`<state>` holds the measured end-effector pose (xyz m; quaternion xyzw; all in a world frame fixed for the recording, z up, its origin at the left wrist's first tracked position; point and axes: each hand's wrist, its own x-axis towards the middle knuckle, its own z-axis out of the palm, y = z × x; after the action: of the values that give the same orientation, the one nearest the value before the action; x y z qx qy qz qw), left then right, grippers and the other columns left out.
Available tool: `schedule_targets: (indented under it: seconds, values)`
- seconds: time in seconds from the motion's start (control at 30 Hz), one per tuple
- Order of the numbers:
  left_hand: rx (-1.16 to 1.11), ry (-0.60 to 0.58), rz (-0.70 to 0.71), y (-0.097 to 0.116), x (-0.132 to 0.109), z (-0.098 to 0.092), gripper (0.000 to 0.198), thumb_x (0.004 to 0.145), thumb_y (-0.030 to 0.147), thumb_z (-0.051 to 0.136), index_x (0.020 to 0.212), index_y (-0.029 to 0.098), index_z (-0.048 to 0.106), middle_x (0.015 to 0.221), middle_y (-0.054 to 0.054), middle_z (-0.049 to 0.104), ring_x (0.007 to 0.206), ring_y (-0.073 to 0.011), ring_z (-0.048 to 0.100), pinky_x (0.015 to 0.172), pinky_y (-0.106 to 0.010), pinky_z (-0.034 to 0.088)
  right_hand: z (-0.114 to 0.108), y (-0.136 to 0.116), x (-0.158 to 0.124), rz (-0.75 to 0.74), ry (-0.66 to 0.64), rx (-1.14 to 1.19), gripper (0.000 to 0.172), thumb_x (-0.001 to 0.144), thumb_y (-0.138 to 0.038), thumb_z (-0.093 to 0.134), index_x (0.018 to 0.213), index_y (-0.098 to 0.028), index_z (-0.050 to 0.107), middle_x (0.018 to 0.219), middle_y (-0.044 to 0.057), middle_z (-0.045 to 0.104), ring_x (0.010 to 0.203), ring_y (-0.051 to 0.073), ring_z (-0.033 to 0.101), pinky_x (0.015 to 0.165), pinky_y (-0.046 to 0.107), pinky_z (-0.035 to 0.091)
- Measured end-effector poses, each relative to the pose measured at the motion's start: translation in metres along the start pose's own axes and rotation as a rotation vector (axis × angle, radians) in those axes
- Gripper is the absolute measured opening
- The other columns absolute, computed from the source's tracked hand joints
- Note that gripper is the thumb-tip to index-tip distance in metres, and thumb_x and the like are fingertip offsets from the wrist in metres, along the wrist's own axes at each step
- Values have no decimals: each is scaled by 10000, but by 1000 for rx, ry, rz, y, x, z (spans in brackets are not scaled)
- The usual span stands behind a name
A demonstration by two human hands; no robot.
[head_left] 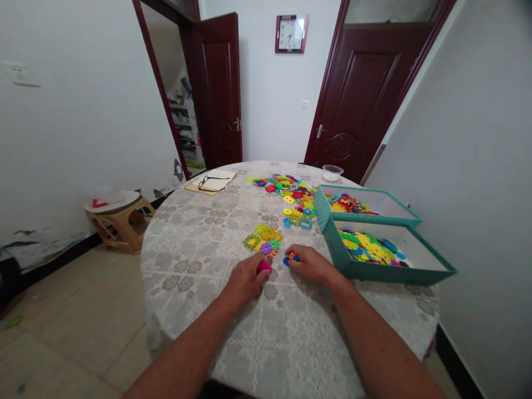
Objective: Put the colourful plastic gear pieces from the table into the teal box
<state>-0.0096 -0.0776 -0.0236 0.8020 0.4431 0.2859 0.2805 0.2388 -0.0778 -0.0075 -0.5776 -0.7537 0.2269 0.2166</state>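
Note:
My left hand [248, 277] is closed on a magenta piece [265, 267], low over the patterned tablecloth [199, 238]. To its right, my right hand [305, 262] has its fingers closed around blue and orange gear pieces [292, 257]. A small gap parts the two hands. Just beyond my left hand lies a small group of gear pieces [265, 238] in yellow, green, purple and orange.
A larger spread of colourful gears [286, 188] lies farther back. On the right stand two teal boxes [390, 277] holding more pieces. Glasses [203, 182] rest on a notebook [218, 178] at the back left; a clear bowl [332, 172] sits at the back right.

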Motion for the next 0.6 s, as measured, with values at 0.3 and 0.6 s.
schedule_targets:
  seconds: [0.3, 0.6]
  values:
    - [-26, 143, 27, -6, 6, 1, 299, 1032, 361, 429, 1077, 243, 699, 1054, -50, 737, 981, -202, 675, 907, -341, 524, 1, -15, -2, 1, 26, -48, 129, 813, -148, 619, 937, -183, 622, 941, 48, 658, 865, 179, 558, 758, 265, 373]
    - [66, 403, 318, -9, 17, 1, 276, 1047, 284, 426, 1242, 246, 618, 1142, -76, 678, 1116, -240, 652, 1040, -434, 536, 28, -46, 16, 322, 141, 965, 229, 827, -277, 690, 1040, -222, 624, 624, -55, 601, 477, 103, 485, 479, 204, 378]
